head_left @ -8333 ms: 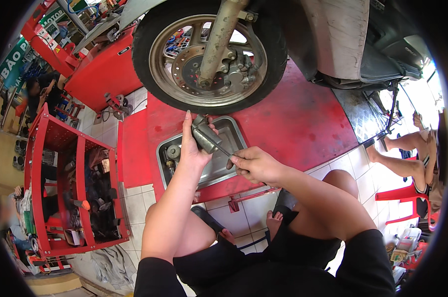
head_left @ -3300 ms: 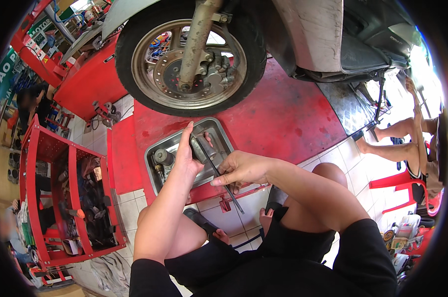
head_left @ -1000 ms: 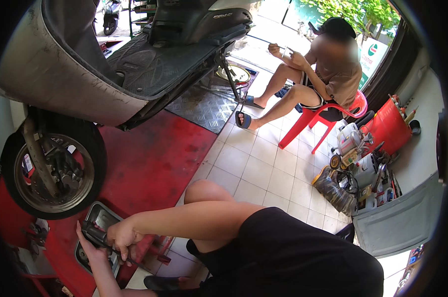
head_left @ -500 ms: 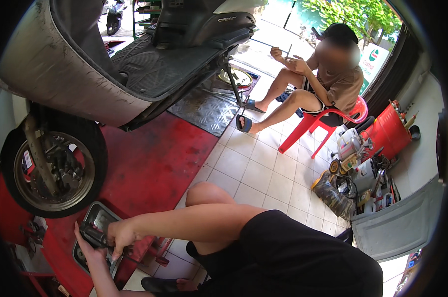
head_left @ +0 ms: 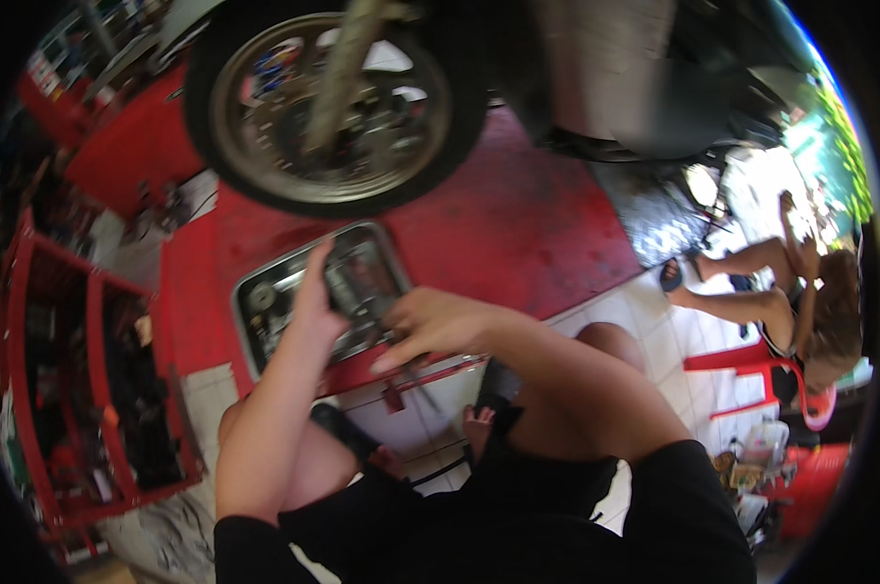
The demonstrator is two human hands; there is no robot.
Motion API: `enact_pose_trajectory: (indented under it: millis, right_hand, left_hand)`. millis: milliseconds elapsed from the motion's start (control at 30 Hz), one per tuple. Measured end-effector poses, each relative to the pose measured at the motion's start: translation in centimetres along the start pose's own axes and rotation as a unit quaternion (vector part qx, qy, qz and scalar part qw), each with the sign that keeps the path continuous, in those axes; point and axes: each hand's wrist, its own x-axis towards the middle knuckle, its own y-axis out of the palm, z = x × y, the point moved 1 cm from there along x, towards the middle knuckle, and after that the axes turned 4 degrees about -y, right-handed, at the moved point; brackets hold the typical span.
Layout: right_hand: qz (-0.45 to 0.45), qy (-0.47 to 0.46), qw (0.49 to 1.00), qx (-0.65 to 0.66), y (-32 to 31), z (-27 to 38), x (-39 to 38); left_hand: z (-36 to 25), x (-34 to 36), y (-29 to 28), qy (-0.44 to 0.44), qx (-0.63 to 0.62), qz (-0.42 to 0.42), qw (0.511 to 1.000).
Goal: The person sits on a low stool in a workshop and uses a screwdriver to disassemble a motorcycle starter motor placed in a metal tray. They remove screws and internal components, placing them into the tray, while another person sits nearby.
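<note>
In the head view, blurred by motion, we see the left hand (head_left: 315, 311) held upright around a grey metal part (head_left: 360, 287), its thumb side toward us; we cannot tell how the fingers behind it lie. The part is above the tray (head_left: 284, 259), tilted, its lower end near the right hand (head_left: 445, 323). That hand has its fingers curled around a thin rod (head_left: 422, 394) — we see the rod slant out below, past the edge of the red platform (head_left: 527, 214), though we cannot tell whether its upper end touches the part.

A round fitting (head_left: 262, 295) lies in the tray, left of the left hand. Beyond the tray we have the wheel (head_left: 284, 117) of a scooter (head_left: 605, 78). A red rack (head_left: 99, 336) stands on our left; on our right a person (head_left: 834, 302) sits on a red chair (head_left: 741, 362).
</note>
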Motion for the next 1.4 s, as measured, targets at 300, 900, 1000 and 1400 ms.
enact_pose_trajectory:
  millis: [300, 900, 1000, 1400]
  right_hand:
    - [0.054, 0.008, 0.982, 0.179, 0.6, -1.6, 1.0]
    - [-0.031, 0.025, 0.993, 0.113, 0.3, -3.7, 1.8]
    - [-0.07, 0.037, 0.994, 0.076, 0.2, -4.2, 2.0]
    - [-0.175, 0.114, 0.975, -0.077, -0.5, -5.5, 1.5]
  left_hand:
    - [0.3, 0.2, -0.1, 0.001, 0.023, -0.011, 1.0]
    - [0.9, 1.6, -0.6, -0.003, 0.015, -0.04, 0.999]
    - [1.2, 1.3, 0.0, 0.015, 0.074, -0.073, 0.994]
    - [-0.5, 3.0, -1.7, 0.156, 0.107, -0.139, 0.972]
